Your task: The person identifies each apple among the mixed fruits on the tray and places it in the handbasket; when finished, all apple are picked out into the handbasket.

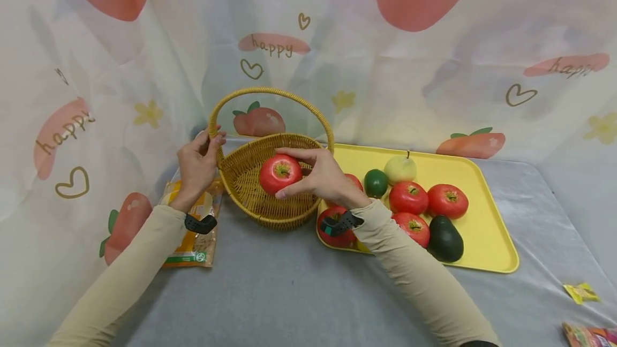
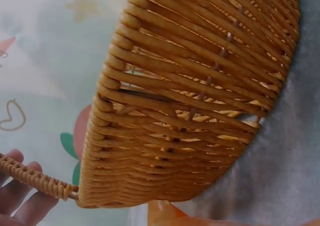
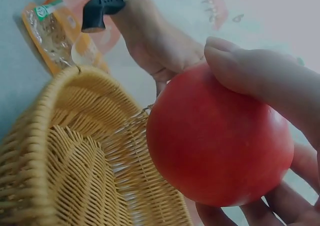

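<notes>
My left hand (image 1: 196, 167) grips the left side of the handle (image 1: 270, 90) of a yellow wicker basket (image 1: 273, 221). In the left wrist view, its fingers (image 2: 36, 206) curl around the handle's lower end beside the woven basket wall (image 2: 190, 136). Between thumb and fingers, my right hand (image 1: 324, 175) holds a red apple (image 1: 277, 176), stem side toward the head camera, over the basket's opening. The right wrist view shows the apple (image 3: 220, 141) large, with the basket's bare woven inside (image 3: 80, 166) below and left of it.
Right of the basket lies a yellow tray (image 1: 487, 245) with several red apples (image 1: 448, 201), a dark avocado (image 1: 445, 240), a small green fruit (image 1: 376, 183) and a pale pear (image 1: 401, 169). An orange food bag (image 1: 190, 250) lies at left, a yellow wrapped candy (image 1: 581, 293) at right.
</notes>
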The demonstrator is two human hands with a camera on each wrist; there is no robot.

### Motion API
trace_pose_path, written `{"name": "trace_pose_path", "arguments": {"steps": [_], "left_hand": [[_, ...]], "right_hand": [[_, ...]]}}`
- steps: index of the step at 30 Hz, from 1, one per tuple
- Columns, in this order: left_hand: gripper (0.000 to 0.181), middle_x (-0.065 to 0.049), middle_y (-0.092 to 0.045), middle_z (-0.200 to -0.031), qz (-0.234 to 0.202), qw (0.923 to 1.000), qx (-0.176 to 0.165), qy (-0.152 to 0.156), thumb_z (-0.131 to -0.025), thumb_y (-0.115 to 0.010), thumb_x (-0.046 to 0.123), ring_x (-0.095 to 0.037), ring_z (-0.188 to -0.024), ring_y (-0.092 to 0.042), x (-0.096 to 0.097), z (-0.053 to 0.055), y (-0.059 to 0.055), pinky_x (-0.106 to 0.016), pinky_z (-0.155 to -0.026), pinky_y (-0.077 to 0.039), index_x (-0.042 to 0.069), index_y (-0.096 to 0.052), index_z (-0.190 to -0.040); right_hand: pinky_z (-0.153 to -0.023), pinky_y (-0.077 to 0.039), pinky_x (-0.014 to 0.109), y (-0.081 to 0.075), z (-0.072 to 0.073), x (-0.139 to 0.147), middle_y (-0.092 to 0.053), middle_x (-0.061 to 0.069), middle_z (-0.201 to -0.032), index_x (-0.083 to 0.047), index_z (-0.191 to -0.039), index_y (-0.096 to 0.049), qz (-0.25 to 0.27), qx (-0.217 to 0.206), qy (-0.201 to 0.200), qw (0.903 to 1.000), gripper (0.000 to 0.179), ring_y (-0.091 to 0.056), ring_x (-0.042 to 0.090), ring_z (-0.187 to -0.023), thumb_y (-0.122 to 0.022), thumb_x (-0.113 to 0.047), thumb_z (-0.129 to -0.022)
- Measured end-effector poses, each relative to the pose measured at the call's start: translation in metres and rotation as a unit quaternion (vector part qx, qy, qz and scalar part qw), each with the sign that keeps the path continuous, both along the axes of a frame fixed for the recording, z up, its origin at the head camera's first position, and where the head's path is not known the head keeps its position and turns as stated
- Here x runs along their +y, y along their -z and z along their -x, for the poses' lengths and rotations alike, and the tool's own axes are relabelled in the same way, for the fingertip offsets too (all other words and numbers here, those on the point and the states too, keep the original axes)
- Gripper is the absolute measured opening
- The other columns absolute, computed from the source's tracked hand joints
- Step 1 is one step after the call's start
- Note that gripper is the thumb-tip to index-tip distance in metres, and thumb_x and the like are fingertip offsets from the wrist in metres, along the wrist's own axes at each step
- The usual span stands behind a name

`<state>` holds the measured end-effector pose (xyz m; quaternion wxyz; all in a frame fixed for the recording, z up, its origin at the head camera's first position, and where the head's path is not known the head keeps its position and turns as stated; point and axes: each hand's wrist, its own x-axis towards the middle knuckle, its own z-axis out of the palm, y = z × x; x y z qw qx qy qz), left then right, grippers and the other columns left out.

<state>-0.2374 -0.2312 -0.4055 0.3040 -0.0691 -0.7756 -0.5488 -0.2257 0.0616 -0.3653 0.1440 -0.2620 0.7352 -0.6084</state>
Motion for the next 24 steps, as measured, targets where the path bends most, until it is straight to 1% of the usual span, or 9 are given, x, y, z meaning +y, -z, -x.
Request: {"name": "trace_pose_path", "arguments": {"steps": [2,4,6,8,12,16,20,24], "left_hand": [[0.029,-0.023,-0.079,-0.114,0.010,0.9999,0.010,-0.007,-0.108,-0.064,0.014,-0.008,-0.092,-0.076,-0.001,0.001,0.000,-0.010,-0.070,-0.048,0.005,-0.074,-0.133],[0.028,-0.022,-0.079,-0.114,0.022,0.9996,0.018,-0.008,-0.108,-0.064,0.014,-0.020,-0.095,-0.079,-0.002,0.002,0.001,-0.010,-0.071,-0.049,0.005,-0.075,-0.132],[0.028,-0.019,-0.080,-0.114,0.034,0.9991,0.025,-0.006,-0.108,-0.064,0.014,-0.032,-0.098,-0.078,-0.003,0.002,0.003,-0.008,-0.075,-0.050,0.005,-0.075,-0.132],[0.028,-0.019,-0.080,-0.113,0.044,0.9986,0.030,-0.006,-0.108,-0.063,0.013,-0.036,-0.098,-0.078,-0.005,0.003,0.004,-0.007,-0.077,-0.051,0.004,-0.074,-0.132],[0.028,-0.020,-0.080,-0.114,0.048,0.9983,0.034,0.001,-0.108,-0.062,0.013,-0.038,-0.098,-0.078,-0.006,0.005,0.006,-0.007,-0.079,-0.051,0.002,-0.073,-0.132],[0.028,-0.021,-0.079,-0.114,0.045,0.9982,0.037,0.013,-0.108,-0.062,0.012,-0.038,-0.098,-0.078,-0.005,0.006,0.006,-0.007,-0.079,-0.052,0.001,-0.073,-0.132],[0.026,-0.022,-0.079,-0.112,0.042,0.9980,0.045,0.014,-0.107,-0.063,0.010,-0.038,-0.096,-0.078,-0.006,0.007,0.008,-0.006,-0.081,-0.052,0.001,-0.074,-0.130],[0.025,-0.023,-0.079,-0.110,0.049,0.9969,0.062,0.009,-0.107,-0.064,0.007,-0.039,-0.094,-0.078,-0.007,0.009,0.009,-0.006,-0.081,-0.052,0.000,-0.074,-0.128]], "right_hand": [[-0.095,-0.062,0.039,0.001,0.008,-0.010,-0.072,0.000,-0.133,-0.024,-0.140,-0.072,-0.004,0.003,0.008,1.0000,0.074,-0.069,0.022,-0.118,-0.099,-0.011,-0.073],[-0.094,-0.062,0.038,0.005,0.017,-0.018,-0.073,0.000,-0.131,-0.023,-0.140,-0.071,-0.011,0.005,0.020,0.9997,0.074,-0.068,0.021,-0.119,-0.100,-0.013,-0.073],[-0.094,-0.062,0.037,0.008,0.025,-0.025,-0.073,0.001,-0.130,-0.021,-0.142,-0.070,-0.022,0.006,0.031,0.9993,0.076,-0.067,0.021,-0.119,-0.100,-0.014,-0.072],[-0.094,-0.061,0.037,0.012,0.033,-0.032,-0.072,0.001,-0.131,-0.018,-0.144,-0.069,-0.032,0.004,0.041,0.9986,0.080,-0.067,0.021,-0.119,-0.101,-0.013,-0.070],[-0.098,-0.060,0.039,0.021,0.050,-0.045,-0.069,0.005,-0.136,-0.014,-0.144,-0.068,-0.037,-0.009,0.051,0.9979,0.082,-0.066,0.023,-0.122,-0.101,-0.010,-0.069],[-0.100,-0.060,0.041,0.028,0.065,-0.052,-0.068,0.006,-0.136,-0.017,-0.142,-0.070,-0.045,-0.029,0.057,0.9969,0.079,-0.066,0.024,-0.123,-0.100,-0.008,-0.070],[-0.101,-0.060,0.043,0.035,0.075,-0.056,-0.072,0.010,-0.135,-0.016,-0.144,-0.069,-0.054,-0.043,0.048,0.9964,0.078,-0.068,0.026,-0.124,-0.099,-0.007,-0.072],[-0.101,-0.060,0.043,0.042,0.081,-0.060,-0.073,0.011,-0.134,-0.017,-0.143,-0.070,-0.066,-0.056,0.040,0.9954,0.077,-0.069,0.027,-0.123,-0.098,-0.006,-0.073]]}}
